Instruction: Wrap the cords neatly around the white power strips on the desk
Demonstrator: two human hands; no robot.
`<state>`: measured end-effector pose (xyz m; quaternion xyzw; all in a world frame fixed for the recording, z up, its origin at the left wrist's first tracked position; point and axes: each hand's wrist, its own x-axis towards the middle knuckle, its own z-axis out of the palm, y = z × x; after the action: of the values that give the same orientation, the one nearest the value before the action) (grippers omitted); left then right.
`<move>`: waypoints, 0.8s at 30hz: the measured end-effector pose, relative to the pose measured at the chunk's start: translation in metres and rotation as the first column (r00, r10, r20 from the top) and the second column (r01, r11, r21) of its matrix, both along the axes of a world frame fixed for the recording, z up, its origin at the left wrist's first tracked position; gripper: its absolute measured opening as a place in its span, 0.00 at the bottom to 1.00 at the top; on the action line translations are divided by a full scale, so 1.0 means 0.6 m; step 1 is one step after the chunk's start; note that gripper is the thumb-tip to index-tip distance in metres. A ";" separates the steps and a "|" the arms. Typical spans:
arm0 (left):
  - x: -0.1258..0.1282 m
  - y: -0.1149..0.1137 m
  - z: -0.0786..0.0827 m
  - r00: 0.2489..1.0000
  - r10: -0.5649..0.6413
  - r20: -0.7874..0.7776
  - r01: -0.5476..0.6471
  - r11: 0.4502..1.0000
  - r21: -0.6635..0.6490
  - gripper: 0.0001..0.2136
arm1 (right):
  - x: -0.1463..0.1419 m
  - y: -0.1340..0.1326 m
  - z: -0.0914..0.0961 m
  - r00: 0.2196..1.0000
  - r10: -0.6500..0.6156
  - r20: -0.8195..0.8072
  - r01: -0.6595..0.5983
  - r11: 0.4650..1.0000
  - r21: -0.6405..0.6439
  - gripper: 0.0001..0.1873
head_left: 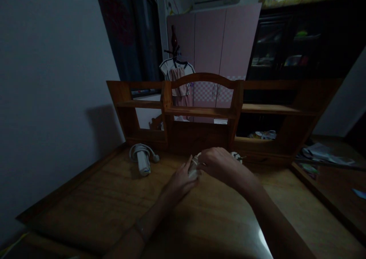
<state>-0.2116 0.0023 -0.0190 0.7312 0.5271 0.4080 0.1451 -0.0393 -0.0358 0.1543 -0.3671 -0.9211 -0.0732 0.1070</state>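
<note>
Near the middle of the desk, my left hand (183,179) is wrapped round what looks like a white power strip (194,173), with pale cord-like loops at its far end. My right hand (215,160) bends over the same thing from the right, fingers closed at its upper side; the knuckles hide exactly what they pinch. Just behind my right wrist lies a small white object (236,156) with thin dark prongs, partly covered. Off to the left, another white power strip (143,163) rests on the desk with its cord (140,148) coiled around its far end and a plug (156,158) beside it.
The wooden desk (114,201) carries a wooden shelf unit (200,112) along its back edge. A wall (57,79) borders the left side. Papers (326,152) lie on a surface to the right. Beyond the shelf are hanging clothes (177,70) and a pink wardrobe (210,45). The room is dim.
</note>
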 end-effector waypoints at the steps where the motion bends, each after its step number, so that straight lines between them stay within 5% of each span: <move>1: 0.003 -0.001 -0.003 0.998 -0.029 -0.063 0.029 1.000 0.010 0.39 | 0.014 0.011 0.003 0.998 -0.034 -0.049 0.032 0.998 -0.048 0.07; 7: 0.022 -0.022 0.011 0.953 -0.119 -0.280 0.144 0.987 0.072 0.32 | 0.076 0.046 0.012 0.956 -0.119 -0.269 0.041 0.960 -0.278 0.09; 15: 0.022 -0.065 0.044 0.884 -0.241 -0.399 0.296 0.952 0.079 0.28 | 0.041 0.015 0.008 0.976 -0.030 -0.215 -0.042 0.946 -0.322 0.05; 20: 0.030 -0.068 0.044 0.800 -0.268 -0.538 0.425 0.884 0.192 0.25 | 0.059 0.050 -0.006 0.973 0.019 -0.230 -0.139 0.843 -0.519 0.14; 24: 0.034 -0.070 0.041 0.793 -0.198 -0.576 0.470 0.801 0.372 0.26 | 0.075 0.082 -0.022 0.954 0.036 -0.297 -0.233 0.711 -0.664 0.18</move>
<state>-0.1910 -0.0400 0.0056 0.9081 0.2797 0.2875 -0.1203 0.0057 0.0135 0.1409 -0.3180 -0.8832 0.3331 0.0882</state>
